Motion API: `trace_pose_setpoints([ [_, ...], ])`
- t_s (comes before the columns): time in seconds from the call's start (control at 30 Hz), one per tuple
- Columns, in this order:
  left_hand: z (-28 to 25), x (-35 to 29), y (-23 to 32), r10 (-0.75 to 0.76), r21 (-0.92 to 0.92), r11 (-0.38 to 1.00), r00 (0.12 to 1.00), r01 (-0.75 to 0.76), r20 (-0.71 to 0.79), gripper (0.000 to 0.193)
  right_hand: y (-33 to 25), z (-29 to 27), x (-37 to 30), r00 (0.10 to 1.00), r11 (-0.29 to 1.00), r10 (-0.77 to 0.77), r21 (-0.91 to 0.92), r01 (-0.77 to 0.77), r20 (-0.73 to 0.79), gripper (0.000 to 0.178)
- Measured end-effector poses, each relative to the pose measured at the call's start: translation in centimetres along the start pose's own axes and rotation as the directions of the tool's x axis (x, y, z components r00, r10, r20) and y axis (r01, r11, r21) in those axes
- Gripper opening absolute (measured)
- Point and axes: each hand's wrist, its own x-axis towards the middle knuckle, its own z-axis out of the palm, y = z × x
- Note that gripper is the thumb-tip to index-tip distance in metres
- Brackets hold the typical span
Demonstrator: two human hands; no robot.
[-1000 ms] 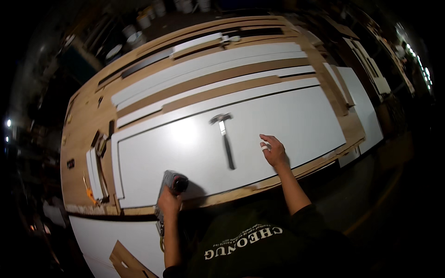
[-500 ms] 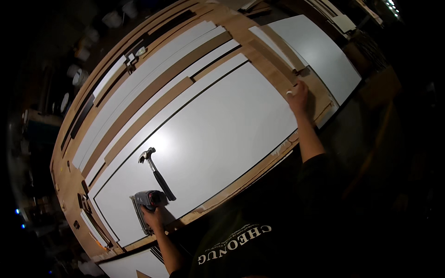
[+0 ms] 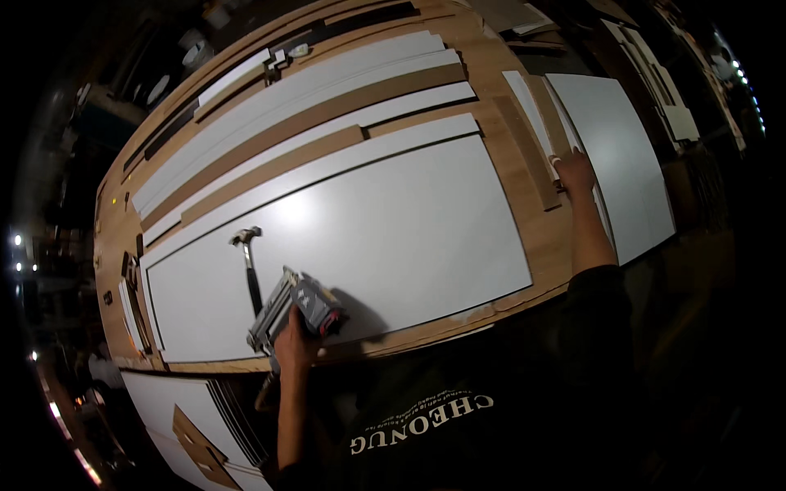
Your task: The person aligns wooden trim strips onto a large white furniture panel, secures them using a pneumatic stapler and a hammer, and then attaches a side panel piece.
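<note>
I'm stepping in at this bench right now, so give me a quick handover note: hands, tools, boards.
Left hand: gripping a nail gun at the near edge of the large white panel.
Right hand: stretched out, fingers on a narrow white strip beside the panel's far end.
Hammer: lying loose on the panel, next to the gun.
More white and brown strips lie behind on the workbench.
Whether any fastening is done cannot be told.

room: dark | lights [image 3: 16,240]: small points at edges | furniture: wooden workbench [image 3: 508,176]
</note>
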Motion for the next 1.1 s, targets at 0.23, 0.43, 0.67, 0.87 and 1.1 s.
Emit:
trace_pose_setpoints([
  [0.23, 4.2, 2.5, 6.1, -0.127, 0.209, 0.968, 0.99, 0.138, -0.062, 0.086, 4.0, -0.3, 1.7, 0.967, 0.944, -0.232, 0.216, 0.25, -0.106, 0.053],
  [0.43, 2.6, -3.3, 20.1, 0.11, -0.383, 0.905, 0.973, -0.183, -0.204, 0.063, 7.1, -1.1, -9.5, 0.794, 0.568, -0.555, 0.811, 0.143, 0.248, 0.025],
  [0.67, 15.3, -3.4, 31.1, -0.113, -0.967, -0.102, 0.963, 0.232, 0.243, 0.052, 4.7, -1.2, -24.4, 0.499, 0.568, -0.723, 0.822, 0.038, 0.477, 0.028],
  [0.87, 14.9, -2.8, 33.1, -0.112, -0.765, 0.641, 0.993, 0.056, -0.022, 0.052, 5.0, -1.2, -19.3, 0.506, 0.581, -0.802, 0.613, 0.535, 0.319, 0.024],
  [1.1, 16.6, 0.4, 35.5, 0.045, -0.181, 0.982, 0.996, -0.058, -0.077, 0.093, -1.3, 4.4, -9.3, 0.689, 0.498, -0.722, 0.645, 0.579, -0.062, 0.049],
])
